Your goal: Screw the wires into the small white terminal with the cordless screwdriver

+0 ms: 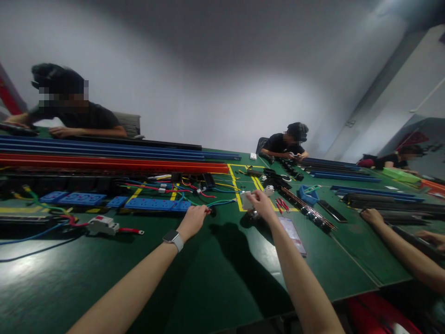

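My left hand (194, 220), with a watch (171, 237) on its wrist, is closed in a pinch beside the end of a blue socket strip (158, 204). A small dark thing with a bit of red shows at its fingertips; what it is I cannot make out. My right hand (261, 205) grips a small pale flat piece (246, 201) above the yellow tape outline (240, 204) on the table. Blue and green wires (222, 202) with metal lugs lie between my hands. Just right of my right hand are red-handled pliers (282, 205) and a phone (292, 235).
Long blue rails (139, 153) and an orange rail (114, 163) stretch across the green table (205, 287). A white breaker (103, 225) with red leads sits at left, a blue bin (308, 194) at right. Co-workers sit opposite; another person's arm (396, 236) reaches in from the right.
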A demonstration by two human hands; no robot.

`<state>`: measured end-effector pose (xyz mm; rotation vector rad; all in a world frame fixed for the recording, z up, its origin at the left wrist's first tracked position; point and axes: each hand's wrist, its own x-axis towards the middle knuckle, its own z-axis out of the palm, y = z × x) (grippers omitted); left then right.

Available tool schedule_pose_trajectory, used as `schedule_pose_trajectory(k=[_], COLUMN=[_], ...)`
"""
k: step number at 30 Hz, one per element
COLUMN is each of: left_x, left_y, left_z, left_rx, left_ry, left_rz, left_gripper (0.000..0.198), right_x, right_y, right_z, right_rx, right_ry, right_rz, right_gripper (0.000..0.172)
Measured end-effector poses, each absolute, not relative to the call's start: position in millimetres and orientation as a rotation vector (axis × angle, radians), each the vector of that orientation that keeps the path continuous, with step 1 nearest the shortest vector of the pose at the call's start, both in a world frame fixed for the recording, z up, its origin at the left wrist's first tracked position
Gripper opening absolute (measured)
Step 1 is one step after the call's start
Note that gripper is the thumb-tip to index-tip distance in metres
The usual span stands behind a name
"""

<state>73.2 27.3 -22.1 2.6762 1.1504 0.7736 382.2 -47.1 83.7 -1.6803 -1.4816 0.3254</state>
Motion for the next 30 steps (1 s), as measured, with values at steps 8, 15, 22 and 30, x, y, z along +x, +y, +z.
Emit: schedule_pose_trajectory(k=[8,15,22,30], left_x=[65.2,58.4,57.9,59.2], left_y=[27.5,24.8,23.6,24.4], left_z=[-19.0,-14.5,-13.3,-13.5], left_rx=[2.657,2.675,2.658,2.671], left_ry=[1.025,1.088,1.102,1.094], left_rz=[0.799,0.84,0.843,0.818], left_gripper=[0.029,0.028,0.029,0.026], right_x=[294.6,291.5,283.2,277.7], right_y=[-56.6,-44.0,-40.2,-46.7], right_z=[23.8,21.7,23.9,35.0], right_rx=[-1.691,-1.667,-1.534,-1.675], right_ry=[-1.75,-1.778,-1.824,-1.934], right_rz=[0.467,0.461,0.494,0.319], right_gripper=[0.02,0.02,0.016,0.016])
